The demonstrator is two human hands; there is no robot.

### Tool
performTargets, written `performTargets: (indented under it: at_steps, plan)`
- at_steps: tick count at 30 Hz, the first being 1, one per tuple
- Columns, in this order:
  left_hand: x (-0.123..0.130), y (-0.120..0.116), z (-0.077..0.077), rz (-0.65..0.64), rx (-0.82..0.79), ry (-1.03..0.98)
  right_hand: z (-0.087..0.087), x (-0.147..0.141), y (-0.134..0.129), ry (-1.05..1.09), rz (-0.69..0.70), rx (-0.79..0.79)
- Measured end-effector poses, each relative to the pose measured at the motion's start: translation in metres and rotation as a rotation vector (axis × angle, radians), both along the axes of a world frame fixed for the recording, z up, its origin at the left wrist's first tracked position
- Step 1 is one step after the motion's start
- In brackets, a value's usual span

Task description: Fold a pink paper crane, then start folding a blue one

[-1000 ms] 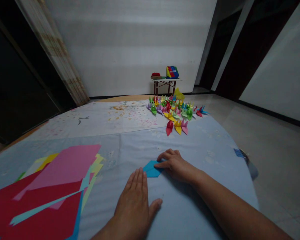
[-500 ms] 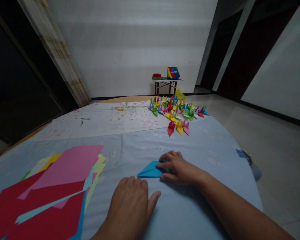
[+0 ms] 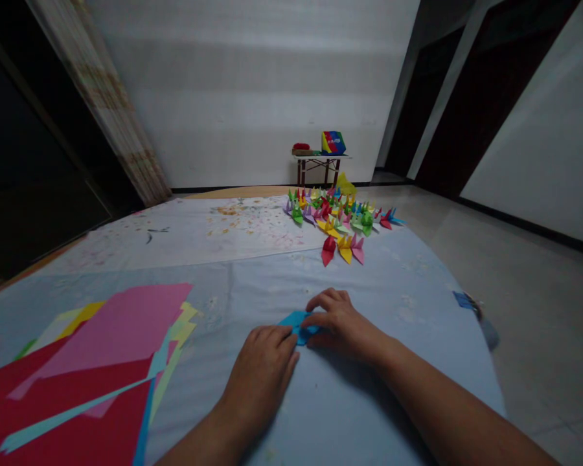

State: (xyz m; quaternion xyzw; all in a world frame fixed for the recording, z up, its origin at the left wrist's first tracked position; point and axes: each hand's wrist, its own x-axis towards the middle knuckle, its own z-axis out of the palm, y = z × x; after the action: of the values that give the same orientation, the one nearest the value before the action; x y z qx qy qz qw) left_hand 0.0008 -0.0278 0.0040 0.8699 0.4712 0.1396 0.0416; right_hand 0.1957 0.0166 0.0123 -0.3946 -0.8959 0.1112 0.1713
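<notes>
A folded piece of blue origami paper [image 3: 295,320] lies on the pale blue tablecloth in front of me. My left hand [image 3: 265,359] covers its left end, fingers together and pressed down on it, with the thumb drawn in close. On the right side my right hand [image 3: 340,323] grips the paper between curled fingers and thumb. Both hands partly hide the paper, so its exact fold cannot be made out.
Coloured paper sheets [image 3: 121,336] are piled at the left, with a light teal strip [image 3: 78,412] on top. Several folded paper cranes [image 3: 342,249] stand toward the table's far right. Beyond the table is a small stand [image 3: 320,157] with a colourful box [image 3: 333,142].
My left hand has moved forward and right onto the blue paper, its thumb now drawn in. My right hand stays on the paper. The view has shifted slightly.
</notes>
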Motion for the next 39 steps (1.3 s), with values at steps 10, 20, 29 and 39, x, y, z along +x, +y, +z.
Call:
performTargets:
  at_steps: [10, 20, 29, 39]
  plan:
    - [-0.003, 0.009, -0.008, 0.000, 0.006, -0.145, -0.007, -0.001, 0.004, 0.047, 0.046, -0.079]
    - [-0.003, 0.015, -0.007, 0.031, -0.013, -0.186, -0.005, -0.007, 0.001, -0.006, -0.003, -0.120]
    - [0.001, 0.017, -0.010, 0.119, -0.033, -0.208, -0.010, -0.008, 0.001, -0.003, -0.070, -0.121]
    - [0.003, 0.018, -0.013, 0.187, -0.077, -0.296, -0.014, -0.014, 0.004, 0.014, -0.139, -0.167]
